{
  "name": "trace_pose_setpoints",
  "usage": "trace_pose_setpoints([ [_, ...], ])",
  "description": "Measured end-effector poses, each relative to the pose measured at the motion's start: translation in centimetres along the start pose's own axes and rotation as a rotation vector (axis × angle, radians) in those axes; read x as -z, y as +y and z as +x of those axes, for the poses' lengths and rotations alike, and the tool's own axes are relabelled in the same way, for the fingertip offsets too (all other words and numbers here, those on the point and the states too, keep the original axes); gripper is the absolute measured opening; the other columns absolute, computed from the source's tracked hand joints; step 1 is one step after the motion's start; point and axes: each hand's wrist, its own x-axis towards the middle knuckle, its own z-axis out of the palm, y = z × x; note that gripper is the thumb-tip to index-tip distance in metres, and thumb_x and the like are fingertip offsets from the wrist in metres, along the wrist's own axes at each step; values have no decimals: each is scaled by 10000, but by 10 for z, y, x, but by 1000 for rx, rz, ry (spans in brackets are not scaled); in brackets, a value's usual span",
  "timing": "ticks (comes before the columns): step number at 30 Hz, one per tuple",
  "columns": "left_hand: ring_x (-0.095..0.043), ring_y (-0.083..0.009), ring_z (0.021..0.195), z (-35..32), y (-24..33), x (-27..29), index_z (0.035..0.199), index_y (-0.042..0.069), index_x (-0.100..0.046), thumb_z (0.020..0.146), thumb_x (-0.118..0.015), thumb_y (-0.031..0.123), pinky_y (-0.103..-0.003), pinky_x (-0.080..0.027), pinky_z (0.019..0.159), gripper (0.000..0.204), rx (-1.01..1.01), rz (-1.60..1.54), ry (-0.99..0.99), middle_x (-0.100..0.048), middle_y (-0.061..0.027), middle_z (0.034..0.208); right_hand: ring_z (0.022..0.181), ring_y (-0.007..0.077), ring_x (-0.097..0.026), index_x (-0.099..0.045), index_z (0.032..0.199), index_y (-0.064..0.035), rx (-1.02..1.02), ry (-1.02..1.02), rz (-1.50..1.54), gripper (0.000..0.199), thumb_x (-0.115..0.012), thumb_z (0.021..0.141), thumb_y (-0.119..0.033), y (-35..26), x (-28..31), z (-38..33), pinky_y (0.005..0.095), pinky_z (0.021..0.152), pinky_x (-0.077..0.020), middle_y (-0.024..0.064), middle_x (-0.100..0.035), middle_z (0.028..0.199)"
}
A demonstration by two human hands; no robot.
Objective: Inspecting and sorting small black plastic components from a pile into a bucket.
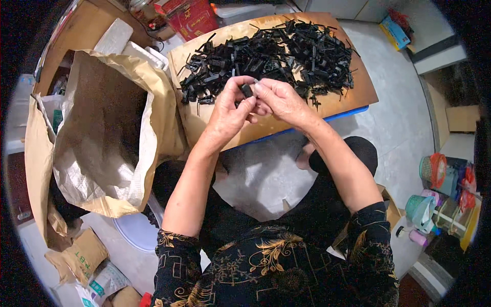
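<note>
A small black plastic part (247,91) is pinched between the thumb and fingers of my left hand (232,105). My right hand (281,100) meets it from the other side, thumb and forefinger pressed together at the part's upper end; a tiny pale bit shows at those fingertips, too small to name. Both hands are above the near edge of a wooden board (360,84). Just beyond them, a wide heap of black plastic parts (266,53), many with thin stems, covers most of the board.
To the left stands a large brown paper sack (148,169) with a silvery lining, its mouth gaping. Behind the board is a red box (192,18). A blue-rimmed basin (135,230) sits on the floor beside the sack. Baskets and thread spools (418,238) lie at the right.
</note>
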Motion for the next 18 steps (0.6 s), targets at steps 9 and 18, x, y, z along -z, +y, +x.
trace_pose_setpoints([
  [9,-601,-126,700,5,4,12,1070,34,-415,868,-509,38,-221,-504,534,223,74,94,28,-527,-67,818,719,81,-524,-517,928,1,2,22,-134,245,-415,940,-221,6,-10,4,233,634,-458,25,-529,792],
  [18,-601,-128,635,9,-13,21,1049,38,-408,844,-510,11,-249,-499,510,231,-76,364,146,-561,-88,786,646,112,-485,-508,890,-16,50,114,-362,198,-427,927,-193,13,-22,18,273,578,-409,41,-484,686],
])
